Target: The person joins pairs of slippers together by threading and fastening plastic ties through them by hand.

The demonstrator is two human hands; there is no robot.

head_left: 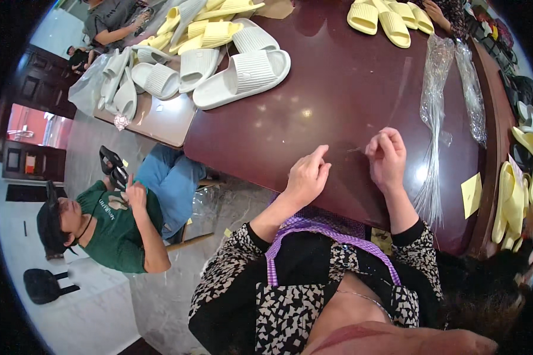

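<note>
Above the dark red table (337,94), my left hand (307,177) has its index finger stretched forward and the thumb apart from it, with nothing visible in it. To its right, my right hand (387,158) is closed, its fingers curled in a pinch. A thin clear strand (354,149) sticks out from the right fingertips toward the left hand; it is very faint. Right of that hand lies a bundle of thin clear plastic strands (433,133) in clear wrapping, its loose ends fanning toward me. A second wrapped bundle (471,94) lies beside it.
Grey slippers (249,77) and yellow slippers (216,34) are piled at the far left; more yellow slippers (391,25) lie at the far right. A yellow paper (471,195) is by the right edge. A seated person (118,219) in green holds a black shoe (114,168).
</note>
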